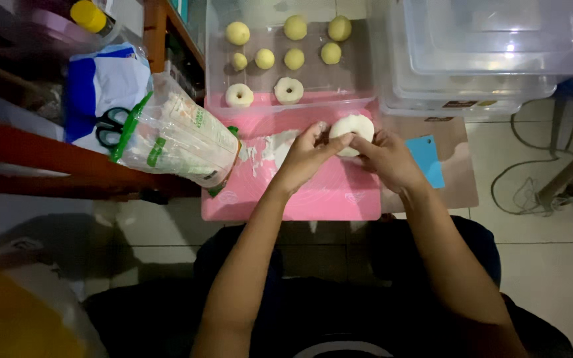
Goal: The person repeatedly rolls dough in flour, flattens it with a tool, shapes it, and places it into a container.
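Note:
A pale round piece of dough (353, 126) is held above the pink mat (313, 195) by both hands. My left hand (306, 156) pinches its left side with thumb and fingers. My right hand (387, 158) grips its right and lower side. Beyond the mat, a clear tray (223, 69) holds several small dough balls (294, 58) and two ring-shaped dough pieces (288, 90) in its near row.
A plastic bag of flour (180, 136) lies at the mat's left, with scissors (109, 126) beside it on a blue and white cloth. A blue scraper (427, 159) lies to the right. Stacked clear plastic bins (492, 53) stand at the back right. Cables trail on the tiled floor.

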